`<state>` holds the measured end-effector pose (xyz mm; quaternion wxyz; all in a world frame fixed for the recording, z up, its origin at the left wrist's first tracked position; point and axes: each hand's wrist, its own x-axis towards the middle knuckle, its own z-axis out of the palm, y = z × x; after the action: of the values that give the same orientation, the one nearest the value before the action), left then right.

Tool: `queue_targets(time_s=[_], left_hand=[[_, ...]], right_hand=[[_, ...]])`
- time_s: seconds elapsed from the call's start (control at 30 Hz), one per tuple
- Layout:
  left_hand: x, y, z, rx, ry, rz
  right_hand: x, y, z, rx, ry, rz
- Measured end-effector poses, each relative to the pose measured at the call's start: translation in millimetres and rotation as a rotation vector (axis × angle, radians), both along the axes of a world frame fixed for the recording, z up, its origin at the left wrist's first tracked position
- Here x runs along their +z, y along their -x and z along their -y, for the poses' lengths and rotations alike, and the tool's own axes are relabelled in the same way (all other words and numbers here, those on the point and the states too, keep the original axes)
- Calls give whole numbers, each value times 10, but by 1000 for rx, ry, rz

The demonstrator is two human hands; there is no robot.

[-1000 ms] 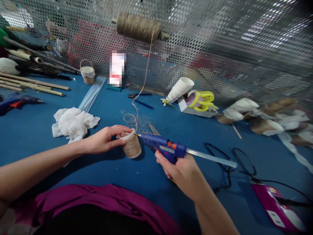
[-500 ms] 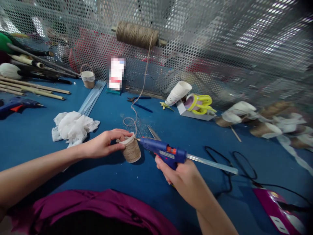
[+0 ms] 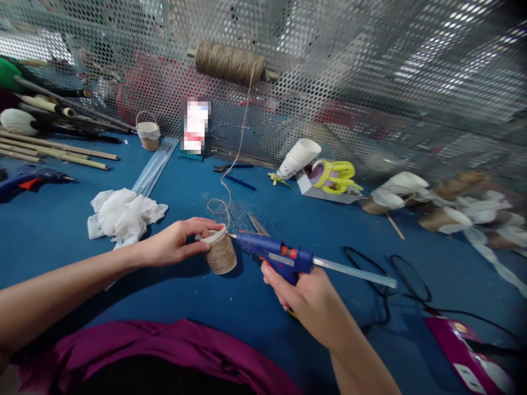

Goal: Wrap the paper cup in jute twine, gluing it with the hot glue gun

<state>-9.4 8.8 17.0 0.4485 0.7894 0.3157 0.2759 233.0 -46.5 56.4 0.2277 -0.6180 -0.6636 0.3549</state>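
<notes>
My left hand [image 3: 189, 238] grips the rim of a small paper cup [image 3: 221, 257] wrapped in brown twine, holding it tilted above the blue table. My right hand [image 3: 298, 293] is closed around the handle of a blue hot glue gun [image 3: 274, 252]. Its nozzle touches or nearly touches the cup near the rim; I cannot tell which. A clear glue stick [image 3: 356, 272] sticks out of the gun's back. From the cup, a strand of twine [image 3: 242, 131] loops over the table and up to a twine spool [image 3: 230, 61] on the mesh panel.
White lace [image 3: 123, 214] lies left of the cup, with clear glue sticks [image 3: 156, 164] behind it. Scissors [image 3: 257, 224] lie behind the gun. Farther back are a small basket [image 3: 148, 134], stacked paper cups [image 3: 298, 156] and a tape box [image 3: 325, 191]. Black cable [image 3: 387, 302] and a purple power strip [image 3: 461, 351] are right.
Hardly anything differs. The view has shifted very slightly, while both hands, the cup and the glue gun keep almost the same positions.
</notes>
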Motion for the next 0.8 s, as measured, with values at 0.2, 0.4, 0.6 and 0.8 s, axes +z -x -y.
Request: queue_targets(time_s=[0.2, 0.4, 0.6, 0.8], left_hand=[[8, 0, -3, 4, -5, -8], [-2, -3, -2, 0, -18, -22], [19, -7, 7, 7, -40, -27], [29, 6, 3, 4, -63, -35]], right_hand=[[42, -179, -181, -110, 43, -264], [-97, -539, -671, -475, -87, -108], [-357, -632, -994, -501, 2, -78], [-414, -653, -1099, -505, -22, 68]])
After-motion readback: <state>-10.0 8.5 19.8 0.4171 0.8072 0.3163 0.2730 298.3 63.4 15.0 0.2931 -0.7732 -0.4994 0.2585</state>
